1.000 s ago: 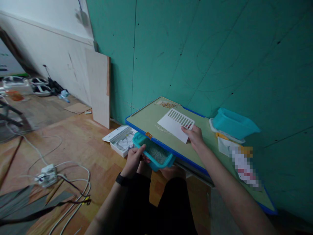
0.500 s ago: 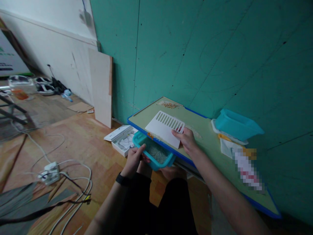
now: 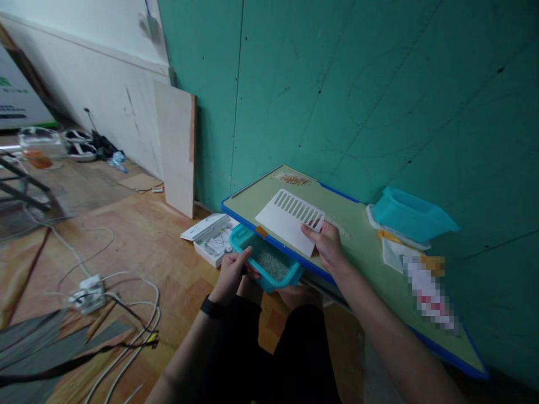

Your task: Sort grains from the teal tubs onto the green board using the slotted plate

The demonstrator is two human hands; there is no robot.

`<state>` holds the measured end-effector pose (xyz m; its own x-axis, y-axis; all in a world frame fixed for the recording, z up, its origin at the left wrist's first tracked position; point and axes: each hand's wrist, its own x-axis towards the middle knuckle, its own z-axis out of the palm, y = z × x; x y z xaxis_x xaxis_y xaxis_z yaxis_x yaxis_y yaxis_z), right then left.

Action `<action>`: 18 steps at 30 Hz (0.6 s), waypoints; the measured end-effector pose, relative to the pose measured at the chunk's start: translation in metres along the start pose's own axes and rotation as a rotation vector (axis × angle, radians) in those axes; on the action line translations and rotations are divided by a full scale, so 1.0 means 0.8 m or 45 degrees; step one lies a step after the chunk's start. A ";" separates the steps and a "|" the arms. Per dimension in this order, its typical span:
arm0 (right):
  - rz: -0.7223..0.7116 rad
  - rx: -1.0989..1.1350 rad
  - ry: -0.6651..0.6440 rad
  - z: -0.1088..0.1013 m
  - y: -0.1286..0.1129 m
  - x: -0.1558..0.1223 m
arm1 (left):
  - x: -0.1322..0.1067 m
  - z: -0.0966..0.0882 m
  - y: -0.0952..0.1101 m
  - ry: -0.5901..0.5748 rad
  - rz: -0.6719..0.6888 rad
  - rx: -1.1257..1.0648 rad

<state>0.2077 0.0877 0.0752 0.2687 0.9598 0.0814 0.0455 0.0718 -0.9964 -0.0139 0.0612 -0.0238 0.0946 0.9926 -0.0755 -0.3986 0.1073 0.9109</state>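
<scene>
My left hand [image 3: 231, 272] grips the near left rim of a teal plastic tub [image 3: 273, 283], thumb over the edge. Grey granules [image 3: 269, 261] lie inside the tub, which is held just below the table's front edge. My right hand [image 3: 327, 244] pinches a flat white plastic panel [image 3: 286, 227] by its right end, near a row of long slots. The panel lies low over the blue-edged table [image 3: 248, 199]; whether it touches the surface throughout, I cannot tell.
Small tan grains [image 3: 295, 180] are scattered at the table's far corner. At the right stand a second teal tub [image 3: 412, 213] and a cloth [image 3: 391, 252]. An open white box [image 3: 210, 247] sits on the floor, with cables and a power strip [image 3: 89, 294] farther left.
My right hand and the white panel have shifted slightly to the right over the table. My left hand keeps its hold on the tub. The view has moved a little.
</scene>
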 end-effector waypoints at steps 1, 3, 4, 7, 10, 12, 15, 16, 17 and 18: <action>0.006 -0.016 -0.011 -0.001 0.001 0.000 | 0.000 0.000 0.000 0.000 -0.002 0.004; 0.038 -0.028 -0.045 -0.002 0.001 -0.001 | -0.001 0.000 0.000 -0.007 -0.003 0.006; 0.049 -0.024 -0.052 -0.003 0.001 -0.002 | -0.001 0.000 0.000 -0.012 -0.002 0.003; 0.052 0.009 -0.029 -0.007 -0.001 -0.004 | 0.000 -0.001 -0.001 -0.022 -0.003 0.005; 0.061 0.011 -0.021 -0.012 -0.003 -0.008 | 0.001 -0.001 -0.003 -0.015 -0.005 0.033; 0.068 -0.010 -0.025 -0.013 -0.004 -0.012 | 0.001 -0.002 -0.005 -0.013 0.000 0.030; 0.066 -0.019 -0.037 -0.012 -0.006 -0.020 | 0.002 -0.002 -0.008 -0.023 0.007 0.011; 0.074 -0.014 -0.049 -0.012 -0.007 -0.023 | 0.002 -0.001 -0.008 -0.026 0.009 0.007; 0.083 -0.007 -0.063 -0.012 -0.009 -0.025 | 0.002 0.000 -0.009 -0.025 0.009 0.006; 0.088 0.002 -0.071 -0.014 -0.012 -0.026 | 0.002 0.001 -0.008 -0.022 0.008 0.007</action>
<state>0.2127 0.0642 0.0830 0.2170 0.9761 0.0112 0.0270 0.0055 -0.9996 -0.0108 0.0617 -0.0297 0.1081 0.9921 -0.0630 -0.3940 0.1009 0.9136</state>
